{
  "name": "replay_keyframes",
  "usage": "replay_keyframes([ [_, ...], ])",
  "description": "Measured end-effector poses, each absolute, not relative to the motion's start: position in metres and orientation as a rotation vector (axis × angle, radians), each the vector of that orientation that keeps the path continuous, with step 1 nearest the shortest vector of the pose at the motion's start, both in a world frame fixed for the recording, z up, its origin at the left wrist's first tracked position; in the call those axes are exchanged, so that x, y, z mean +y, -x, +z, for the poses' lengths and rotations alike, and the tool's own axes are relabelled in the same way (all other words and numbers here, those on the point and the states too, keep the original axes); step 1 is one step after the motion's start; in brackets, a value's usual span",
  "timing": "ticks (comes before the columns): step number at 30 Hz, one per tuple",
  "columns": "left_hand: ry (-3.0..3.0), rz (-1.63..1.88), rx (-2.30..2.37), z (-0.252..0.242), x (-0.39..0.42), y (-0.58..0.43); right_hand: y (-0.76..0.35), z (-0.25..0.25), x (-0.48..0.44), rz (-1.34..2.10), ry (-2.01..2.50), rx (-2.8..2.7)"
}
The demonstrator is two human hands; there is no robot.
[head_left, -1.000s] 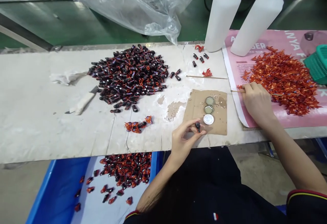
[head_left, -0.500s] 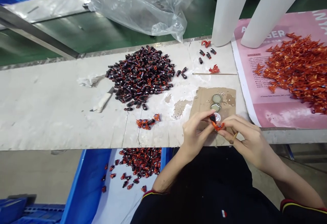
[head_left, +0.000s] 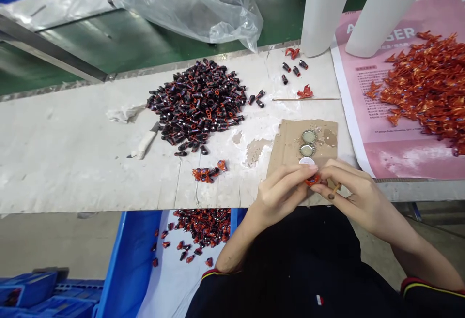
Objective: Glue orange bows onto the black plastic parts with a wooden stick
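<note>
My left hand (head_left: pixel 281 193) and my right hand (head_left: pixel 350 193) meet at the table's front edge, both pinching a small red foil piece (head_left: pixel 312 180) between their fingertips. A thin wooden stick (head_left: pixel 334 191) also pokes out of my right hand's fingers. Just beyond the hands lies a brown cardboard square (head_left: pixel 290 141) carrying three round bottle caps (head_left: pixel 308 143). A big heap of small dark tubes (head_left: pixel 199 101) sits at the table's middle. Loose red foil pieces (head_left: pixel 425 83) are piled on a pink sheet (head_left: pixel 366 110) at the right.
Two white bottles (head_left: pixel 325 10) stand at the back right beside a crumpled clear plastic bag (head_left: pixel 203 3). A white-handled knife (head_left: pixel 143 143) lies left of the heap. Below the table edge a blue bin (head_left: pixel 127 260) holds finished red-and-dark pieces. A second stick (head_left: pixel 305 99) lies on the table.
My right hand left the red foil pile on the pink sheet and came to my left hand, bringing a foil piece and the stick. Both hands now pinch it together.
</note>
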State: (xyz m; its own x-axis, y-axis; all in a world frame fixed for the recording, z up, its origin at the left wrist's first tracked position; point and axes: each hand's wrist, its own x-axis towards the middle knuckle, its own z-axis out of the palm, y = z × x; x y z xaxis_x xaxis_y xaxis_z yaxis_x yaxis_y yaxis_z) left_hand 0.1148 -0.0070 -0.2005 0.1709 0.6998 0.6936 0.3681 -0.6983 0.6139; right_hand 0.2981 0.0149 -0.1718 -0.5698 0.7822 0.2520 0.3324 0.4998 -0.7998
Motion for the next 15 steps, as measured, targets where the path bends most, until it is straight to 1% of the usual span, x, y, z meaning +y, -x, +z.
replay_keyframes([
  [4,-2.089,1.461,0.978,-0.195,-0.012,-0.113,-0.3,-0.173,0.014,0.861,0.905,-2.168],
  [12,-1.797,1.606,1.033,-0.197,-0.017,-0.122,-0.296,-0.174,0.014,0.621,0.839,-2.232],
  [15,-1.752,1.586,1.089,-0.195,-0.017,-0.124,-0.295,-0.175,0.013,0.544,0.829,-2.245],
])
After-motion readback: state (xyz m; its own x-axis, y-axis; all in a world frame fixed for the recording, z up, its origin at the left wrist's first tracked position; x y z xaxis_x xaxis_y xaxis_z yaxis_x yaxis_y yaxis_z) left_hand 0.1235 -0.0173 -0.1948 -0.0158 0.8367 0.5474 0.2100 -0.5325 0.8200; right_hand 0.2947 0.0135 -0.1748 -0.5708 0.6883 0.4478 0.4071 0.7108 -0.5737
